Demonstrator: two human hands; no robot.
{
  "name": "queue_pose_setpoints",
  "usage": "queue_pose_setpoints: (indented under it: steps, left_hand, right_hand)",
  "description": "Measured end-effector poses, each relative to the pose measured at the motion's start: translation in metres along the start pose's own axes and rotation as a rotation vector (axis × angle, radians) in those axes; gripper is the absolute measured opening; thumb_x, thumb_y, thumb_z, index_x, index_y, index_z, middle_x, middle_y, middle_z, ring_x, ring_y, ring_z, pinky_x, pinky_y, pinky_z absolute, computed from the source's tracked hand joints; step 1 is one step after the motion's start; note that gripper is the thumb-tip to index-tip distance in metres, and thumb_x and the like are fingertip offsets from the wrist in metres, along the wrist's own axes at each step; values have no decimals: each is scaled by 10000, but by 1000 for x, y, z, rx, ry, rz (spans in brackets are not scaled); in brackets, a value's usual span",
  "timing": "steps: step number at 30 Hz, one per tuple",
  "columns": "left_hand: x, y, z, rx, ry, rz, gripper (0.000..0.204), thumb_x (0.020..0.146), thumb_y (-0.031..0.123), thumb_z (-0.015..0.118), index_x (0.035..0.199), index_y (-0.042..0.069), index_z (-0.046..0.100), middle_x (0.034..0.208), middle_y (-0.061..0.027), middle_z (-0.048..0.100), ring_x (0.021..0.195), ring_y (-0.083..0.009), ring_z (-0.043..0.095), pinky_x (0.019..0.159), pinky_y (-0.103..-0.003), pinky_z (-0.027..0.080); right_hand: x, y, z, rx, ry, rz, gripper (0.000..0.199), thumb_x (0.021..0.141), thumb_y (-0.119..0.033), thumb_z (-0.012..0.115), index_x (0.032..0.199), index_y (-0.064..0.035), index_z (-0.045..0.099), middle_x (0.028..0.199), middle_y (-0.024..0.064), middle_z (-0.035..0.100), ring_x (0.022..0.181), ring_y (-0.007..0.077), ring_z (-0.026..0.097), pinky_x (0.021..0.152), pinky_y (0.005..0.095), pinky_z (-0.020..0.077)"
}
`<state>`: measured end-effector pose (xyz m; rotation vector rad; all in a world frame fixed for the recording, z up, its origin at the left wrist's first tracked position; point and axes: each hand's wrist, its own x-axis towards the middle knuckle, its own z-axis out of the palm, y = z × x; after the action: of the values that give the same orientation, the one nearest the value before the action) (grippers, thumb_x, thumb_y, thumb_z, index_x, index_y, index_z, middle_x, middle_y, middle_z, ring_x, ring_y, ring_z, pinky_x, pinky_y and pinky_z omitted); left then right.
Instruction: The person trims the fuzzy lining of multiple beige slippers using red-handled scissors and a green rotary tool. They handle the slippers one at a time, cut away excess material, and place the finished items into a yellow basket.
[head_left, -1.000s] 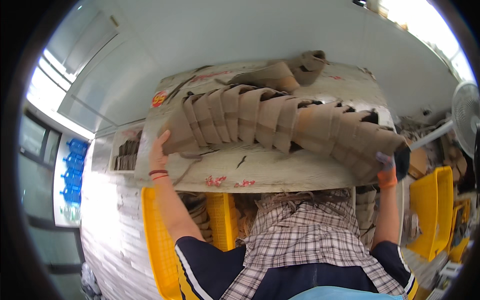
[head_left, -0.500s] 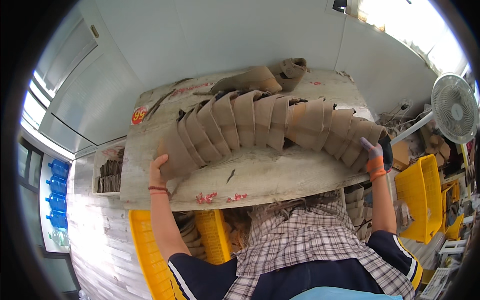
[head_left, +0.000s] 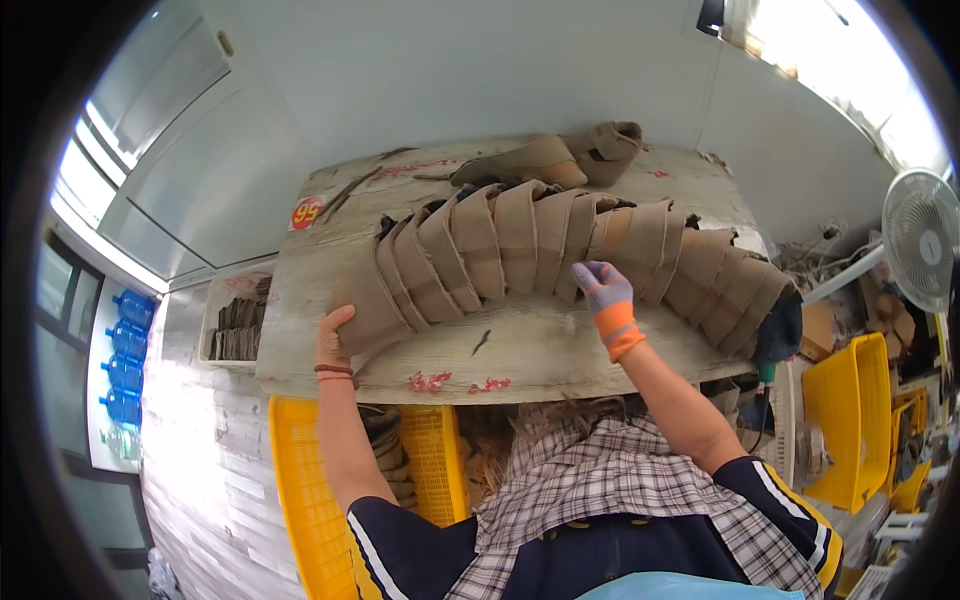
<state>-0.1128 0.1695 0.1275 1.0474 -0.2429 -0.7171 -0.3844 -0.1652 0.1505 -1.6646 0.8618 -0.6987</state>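
A: Head view, what's on the worktop (head_left: 520,360)?
B: Row of nested curved pieces (head_left: 470,255), arching left to right across the middle. Taupe, each overlapping the next like scales.
A: Surface?
B: Matte. Darker band across many of them, warmer tan patch right of centre, far edges ragged with dark bits showing. Dark blue-black piece (head_left: 780,328) at the right end.
A: Left hand (head_left: 331,338)?
B: Bare, at the row's left end. Thumb over the end piece's near edge, other fingers mostly hidden. Can't tell how firm the grip is.
A: Right hand (head_left: 604,291)?
B: Gloved, grey-purple with orange cuff, at the row's near edge, around mid-length. Fingers bunched, part curled; can't tell if they pinch anything.
A: Behind the row?
B: Two loose curled pieces (head_left: 530,160), same taupe, near the back edge. Thin dark strips (head_left: 350,193) left of them.
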Motion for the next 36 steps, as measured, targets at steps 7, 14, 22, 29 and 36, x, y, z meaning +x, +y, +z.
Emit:
queue_pose_setpoints:
  steps: [7,14,22,29,36]
  left_hand:
    - [-22,9,3,-44,-22,68,600,702,178,657,1235,-40,492,1142,-162,593,1029,-299,588,922,-403,474]
    - [-21,11,13,16,108,48,628,698,201,647,1255,-35,477,1210,-175,555,1086,-303,558,952,-406,452]
    - [-78,43,-20,-130,-38,51,661,691,171,623,1289,-43,440,1245,-177,532,1130,-318,529,986,-419,424]
    - [-77,30,-14,-55,-3,-73,699,667,179,635,1300,-32,425,1236,-181,540,1093,-323,555,965,-433,445]
    - [-90,46,12,-231,-304,-59,795,599,140,657,1326,-41,390,1295,-181,488,1166,-324,497,989,-419,415]
  right_hand:
    - [-5,1,24,623,-19,71,487,783,-108,740,1180,34,496,1047,120,623,869,180,600,760,266,485]
    - [63,-24,55,539,-351,188,550,678,-165,830,1098,60,556,1037,108,635,866,181,599,760,288,477]
    - [30,-30,40,440,-893,277,517,749,-64,749,1209,-19,518,1125,92,604,959,187,613,822,311,531]
    - [6,-18,82,457,-884,119,595,707,-58,782,1231,-13,504,1146,67,593,1020,180,580,893,322,494]
    - [61,28,84,715,-1330,149,520,761,-21,698,1235,35,491,1135,158,602,904,213,643,732,311,570]
